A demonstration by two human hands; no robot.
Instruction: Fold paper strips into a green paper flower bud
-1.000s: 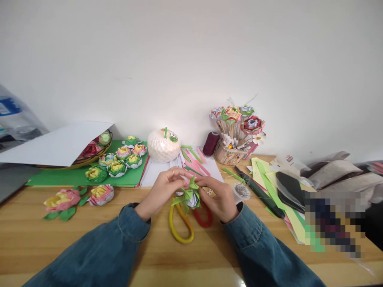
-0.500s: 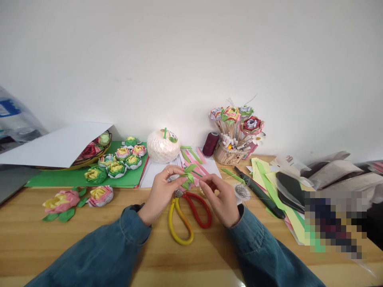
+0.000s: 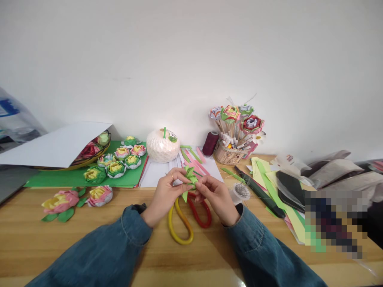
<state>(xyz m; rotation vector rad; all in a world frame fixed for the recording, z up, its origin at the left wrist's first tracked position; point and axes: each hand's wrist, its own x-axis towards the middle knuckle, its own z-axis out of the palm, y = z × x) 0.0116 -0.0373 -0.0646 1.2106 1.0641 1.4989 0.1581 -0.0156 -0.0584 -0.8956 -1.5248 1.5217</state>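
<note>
Pinches paper [image 3: 191, 175] with fingers of left hand [image 3: 165, 191] and right hand [image 3: 217, 196]. Faces flowers [image 3: 231, 114] in a pot [image 3: 228, 155], others [image 3: 90, 150] in a basket [image 3: 89, 162] (partly under a sheet [image 3: 64, 142]).

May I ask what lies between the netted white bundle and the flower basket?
Paper strips on white paper, plus a maroon spool, in the head view.
</note>
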